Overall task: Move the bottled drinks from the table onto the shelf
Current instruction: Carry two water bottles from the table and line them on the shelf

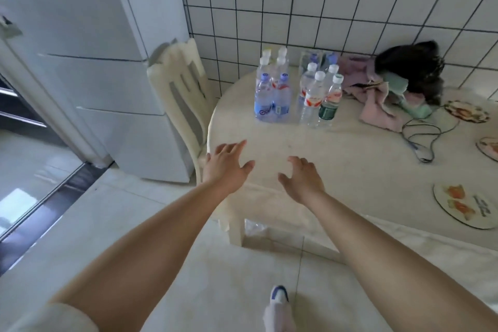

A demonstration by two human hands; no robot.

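at the table's near-left edge: both bare arms reach forward over the pale round table (350, 159); neither hand touches a bottle
left hand: the left hand (225, 163) hovers palm down above the table rim, fingers spread wide, holding nothing
right hand: the right hand (303, 179) hovers just beside it to the right, fingers loosely curled and parted, holding nothing
bottled drinks: all stand upright on the far-left part of the table, close to the tiled wall (323, 3), well apart from both hands
left cluster: the blue-labelled bottles (272, 100) stand packed together at the front with white-capped ones behind; exact count cannot be told
right cluster: the red-labelled bottle (312, 100) stands in front, touching the green-labelled bottle (330, 101) at its right; more clear bottles behind them
beside the bottles: a heap of pink cloth (374, 105) with a dark bundle (412, 67) on top, lying to the right against the wall
cable: a thin cable (420, 140) loops across the tabletop near the cloth
mats: round patterned mats (463, 207) lie along the right side of the table
chair: a cream chair (180, 94) stands at the table's left, between it and the white refrigerator (94, 62)
floor: pale tiles; one shoe (279, 296) shows at the bottom
shelf: cannot tell where it is
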